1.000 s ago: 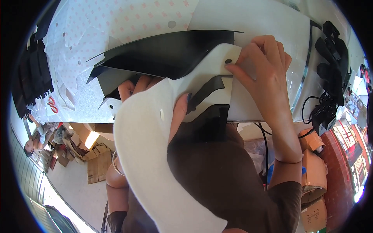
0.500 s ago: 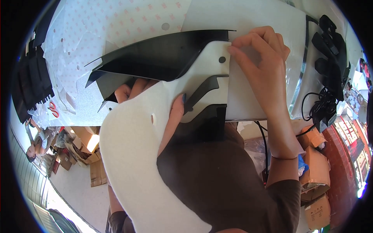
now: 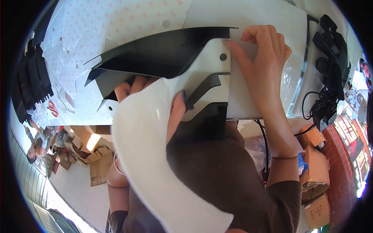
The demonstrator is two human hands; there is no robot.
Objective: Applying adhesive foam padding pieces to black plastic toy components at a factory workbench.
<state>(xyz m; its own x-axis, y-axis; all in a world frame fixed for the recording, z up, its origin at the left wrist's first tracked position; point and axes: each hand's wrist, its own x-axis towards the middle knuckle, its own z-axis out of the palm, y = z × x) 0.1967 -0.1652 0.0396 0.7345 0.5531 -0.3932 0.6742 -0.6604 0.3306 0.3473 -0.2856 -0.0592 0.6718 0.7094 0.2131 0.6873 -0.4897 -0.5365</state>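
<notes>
Nearest me, my left hand grips the white felt sheet, thumb on top and fingers curled under its upper edge, clamped on the felt; the sheet drapes down over my lap and off the near edge of the workbench. The felt's upper end lies against the black plastic trim panel, which rests tilted across the bench just above my left hand. My right hand sits flat at the panel's right end, fingers together and bent, tips pressing the felt's edge beside a small round hole. Beyond, dotted backing paper covers the far left of the bench. Black cables hang at the right edge.
</notes>
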